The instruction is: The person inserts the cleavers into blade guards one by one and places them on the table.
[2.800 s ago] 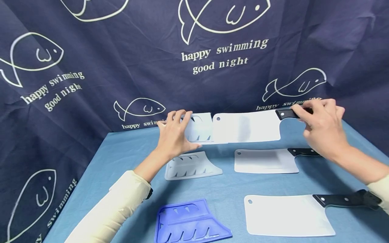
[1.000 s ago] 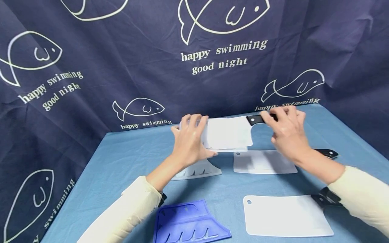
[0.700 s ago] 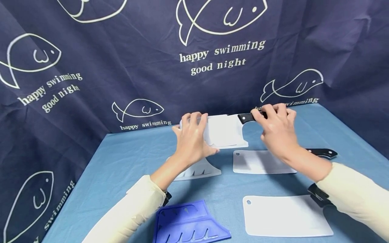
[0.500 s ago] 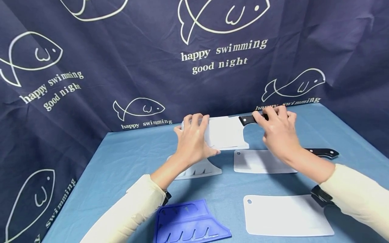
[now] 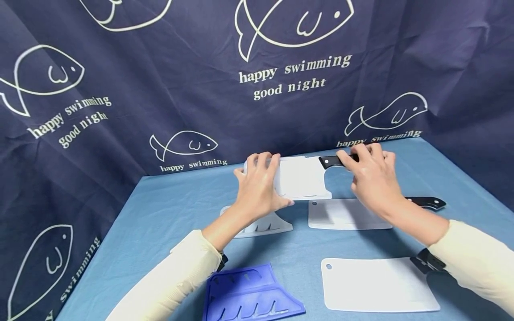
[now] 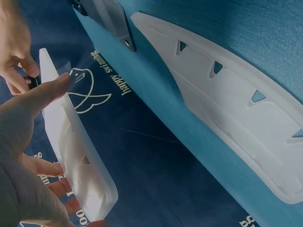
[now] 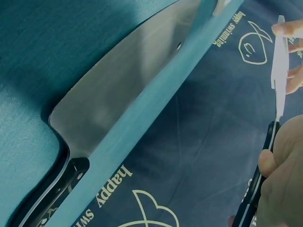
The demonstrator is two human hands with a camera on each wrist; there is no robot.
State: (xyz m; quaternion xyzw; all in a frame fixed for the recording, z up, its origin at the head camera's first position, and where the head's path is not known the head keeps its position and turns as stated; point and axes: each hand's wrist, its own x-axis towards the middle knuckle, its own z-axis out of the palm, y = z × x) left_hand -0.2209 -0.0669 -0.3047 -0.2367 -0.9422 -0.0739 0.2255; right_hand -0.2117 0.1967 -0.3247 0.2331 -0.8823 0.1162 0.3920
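Observation:
My left hand (image 5: 259, 189) grips a white translucent blade guard (image 6: 87, 161) by its closed end, thumb on one long edge and fingers on the other. In the right hand (image 5: 375, 178) is the black handle (image 5: 331, 161) of a cleaver, held from above. Its wide blade now sits mostly within the guard, with the handle sticking out on the right. Guard and cleaver are held up above the back of the table. The right wrist view shows the guard (image 7: 280, 66) edge-on, in line with the cleaver's handle (image 7: 251, 203).
Beneath the left hand lies a second translucent guard (image 5: 267, 224), partly covered. A blue guard (image 5: 249, 290) lies nearer. Two more cleavers, one in the middle (image 5: 345, 214) and one in front (image 5: 377, 285), rest on the blue cloth (image 5: 160, 214). A dark curtain (image 5: 192, 89) hangs behind.
The right hand has moved left, sliding the cleaver's blade from just at the guard's mouth to mostly inside it. The left hand has shifted right with the guard. Little moves in the last half second.

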